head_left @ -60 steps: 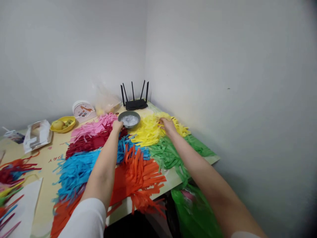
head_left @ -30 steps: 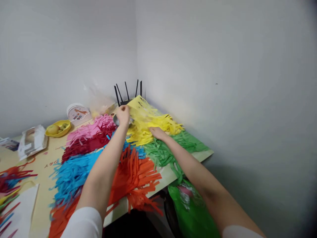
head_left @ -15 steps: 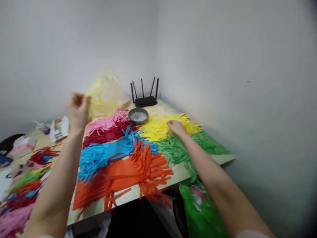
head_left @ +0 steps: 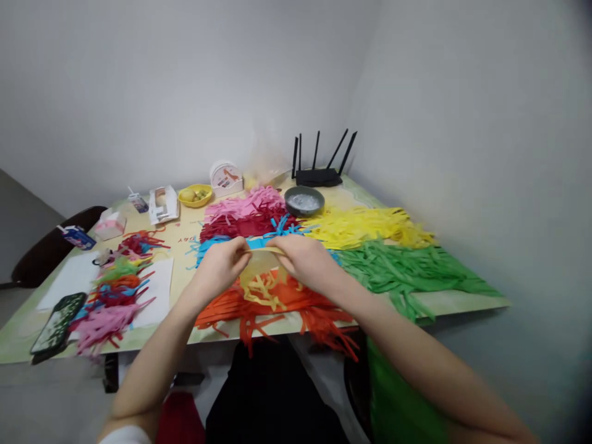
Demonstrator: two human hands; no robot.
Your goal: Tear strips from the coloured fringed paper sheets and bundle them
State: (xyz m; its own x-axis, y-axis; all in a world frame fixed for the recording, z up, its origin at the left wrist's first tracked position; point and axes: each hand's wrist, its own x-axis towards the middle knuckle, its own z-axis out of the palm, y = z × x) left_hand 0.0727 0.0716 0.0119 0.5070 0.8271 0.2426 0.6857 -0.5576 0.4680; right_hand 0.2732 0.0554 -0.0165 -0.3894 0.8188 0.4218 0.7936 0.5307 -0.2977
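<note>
Between my hands, a yellow fringed paper strip (head_left: pixel 263 288) is held by its upper edge, its cut fringes hanging down. My left hand (head_left: pixel 222 265) pinches one end and my right hand (head_left: pixel 308 259) the other, a short gap apart. Below and behind it lie orange fringed paper (head_left: pixel 287 301) and blue fringed paper (head_left: pixel 259 243), partly hidden by my hands. To the right rests a pile of yellow fringed paper (head_left: pixel 370 227), with green fringed paper (head_left: pixel 411 268) in front of it. Dark red fringed paper (head_left: pixel 240 223) and pink fringed paper (head_left: pixel 252 201) lie farther back.
A grey bowl (head_left: pixel 304 201) stands before a black router (head_left: pixel 318 177) at the corner. Multicoloured fringed bundles (head_left: pixel 118 287) and a phone (head_left: pixel 59 324) lie at left. Behind them are a yellow fruit dish (head_left: pixel 195 195), a tissue pack (head_left: pixel 111 224) and a drink carton (head_left: pixel 76 237).
My left hand has come down and right with the yellow strip. My right hand has left the yellow pile and now grips the strip's other end. The view has shifted left.
</note>
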